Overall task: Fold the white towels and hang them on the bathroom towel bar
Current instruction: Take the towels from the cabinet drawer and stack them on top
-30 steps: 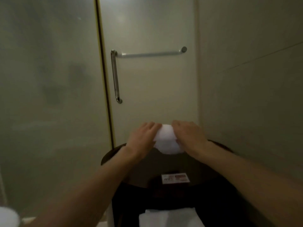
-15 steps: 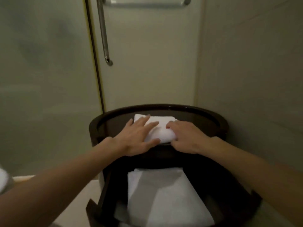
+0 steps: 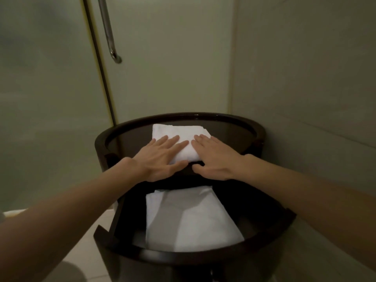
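A small folded white towel (image 3: 179,132) lies flat on the top of a dark round wooden stand (image 3: 234,119). My left hand (image 3: 162,157) presses on its near left part with straight, spread fingers. My right hand (image 3: 213,157) lies flat on the towel's right edge and on the stand top beside it. A second white towel (image 3: 189,220) lies in the stand's open drawer (image 3: 183,256) below my hands. Only the lower end of the vertical metal handle (image 3: 109,37) on the glass door shows; the horizontal towel bar is out of view.
A frosted glass shower door (image 3: 50,88) with a dark frame strip stands behind and left of the stand. A plain wall (image 3: 305,78) closes the right side. Pale floor tiles (image 3: 85,251) show at the lower left.
The towel went from held in the air between both hands down onto the stand top. My fingers have straightened and spread flat on it. The view tilted down, so the towel bar left the frame.
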A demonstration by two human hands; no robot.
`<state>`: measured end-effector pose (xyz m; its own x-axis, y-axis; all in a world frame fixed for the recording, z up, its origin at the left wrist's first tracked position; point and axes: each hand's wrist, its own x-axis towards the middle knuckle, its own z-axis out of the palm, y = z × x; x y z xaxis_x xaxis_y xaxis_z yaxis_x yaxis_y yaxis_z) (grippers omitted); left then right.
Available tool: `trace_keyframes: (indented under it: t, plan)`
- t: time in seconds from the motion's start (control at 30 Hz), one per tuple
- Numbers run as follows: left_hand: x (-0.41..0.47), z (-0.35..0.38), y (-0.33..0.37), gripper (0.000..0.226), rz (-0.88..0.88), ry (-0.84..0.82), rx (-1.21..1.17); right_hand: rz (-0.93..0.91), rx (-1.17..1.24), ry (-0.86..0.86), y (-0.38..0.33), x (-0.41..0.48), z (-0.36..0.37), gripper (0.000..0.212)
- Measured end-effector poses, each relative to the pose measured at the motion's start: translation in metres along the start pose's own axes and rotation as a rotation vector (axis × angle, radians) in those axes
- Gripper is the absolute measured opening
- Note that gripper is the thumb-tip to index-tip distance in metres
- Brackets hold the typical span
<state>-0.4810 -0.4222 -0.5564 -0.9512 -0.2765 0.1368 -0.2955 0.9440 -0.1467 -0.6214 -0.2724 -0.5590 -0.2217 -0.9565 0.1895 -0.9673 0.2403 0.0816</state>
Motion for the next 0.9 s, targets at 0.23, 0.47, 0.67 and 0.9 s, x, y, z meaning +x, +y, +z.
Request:
trace_keyframes:
  t: [0.23, 0.47, 0.67, 0.9]
  plan:
    - [-0.014, -0.012, 0.011, 0.079, -0.032, -0.058, 0.102, -0.052, -0.071, 0.030, -0.010, -0.017, -0.015, 0.079]
    - [-0.077, -0.010, 0.032, 0.073, 0.229, 0.110, -0.034, -0.218, -0.011, 0.074, -0.021, -0.061, -0.037, 0.053]
    - [-0.105, -0.006, 0.045, 0.055, 0.152, -0.162, -0.237, -0.182, 0.033, -0.173, -0.025, -0.087, -0.033, 0.038]
    - [-0.100, -0.001, 0.058, 0.051, 0.106, -0.388, -0.303, -0.169, 0.199, -0.439, -0.037, -0.092, -0.015, 0.031]
